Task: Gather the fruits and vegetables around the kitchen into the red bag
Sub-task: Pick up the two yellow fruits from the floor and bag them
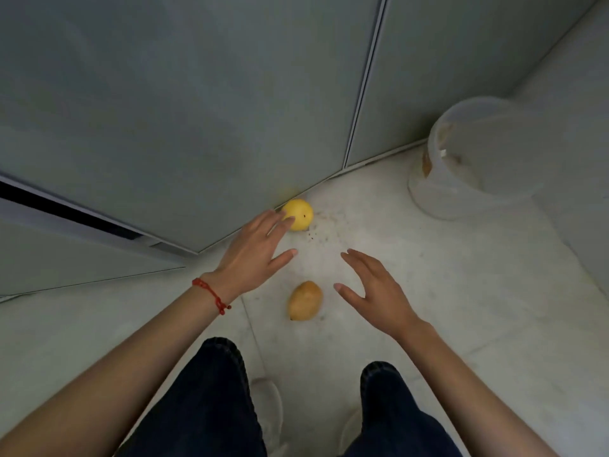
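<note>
Two fruits lie on the pale floor. A round yellow fruit rests against the base of the grey cabinet doors. A darker yellow-orange mango lies nearer to me, between my hands. My left hand, with a red string bracelet on the wrist, is open, its fingertips at the round yellow fruit's left side. My right hand is open, fingers spread, just right of the mango and apart from it. The red bag is out of view.
Tall grey cabinet doors rise ahead, meeting the floor in a corner. A translucent plastic bucket stands at the right by the wall. Small dark crumbs dot the floor near the yellow fruit. My legs and shoes are at the bottom.
</note>
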{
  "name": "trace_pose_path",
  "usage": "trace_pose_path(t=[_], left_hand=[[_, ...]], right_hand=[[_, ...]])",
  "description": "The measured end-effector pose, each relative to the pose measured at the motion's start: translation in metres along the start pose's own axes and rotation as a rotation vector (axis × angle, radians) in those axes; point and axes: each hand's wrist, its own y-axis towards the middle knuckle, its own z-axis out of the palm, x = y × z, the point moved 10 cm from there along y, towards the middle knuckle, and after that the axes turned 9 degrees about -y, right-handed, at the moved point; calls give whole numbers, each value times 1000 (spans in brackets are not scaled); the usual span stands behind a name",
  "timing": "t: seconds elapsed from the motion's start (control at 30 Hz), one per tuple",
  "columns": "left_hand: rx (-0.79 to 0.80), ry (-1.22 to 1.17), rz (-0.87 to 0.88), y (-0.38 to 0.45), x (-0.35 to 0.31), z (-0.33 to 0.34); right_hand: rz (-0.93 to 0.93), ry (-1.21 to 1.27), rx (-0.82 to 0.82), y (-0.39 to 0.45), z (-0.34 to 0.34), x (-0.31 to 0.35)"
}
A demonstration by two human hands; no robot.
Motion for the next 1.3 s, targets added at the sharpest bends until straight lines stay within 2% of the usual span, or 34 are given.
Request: trace_pose_path(t=[0.2,0.4,0.63,1.0,1.13,1.3], left_hand=[[6,-67,-55,29,51,65],[-60,-144,-91,65,85,83],[-49,-146,-61,117,89,106],[-156,-56,40,119,91,100],[-173,-132,5,114,93,97],[-251,-371,-141,92,109,90]], right_hand=[[57,156,48,35,71,-37],[104,273,109,49,120,-48],[110,326,41,47,124,-55],[135,363,36,36,133,-61],[130,374,33,36,133,-58],[148,401,26,38,134,-60]])
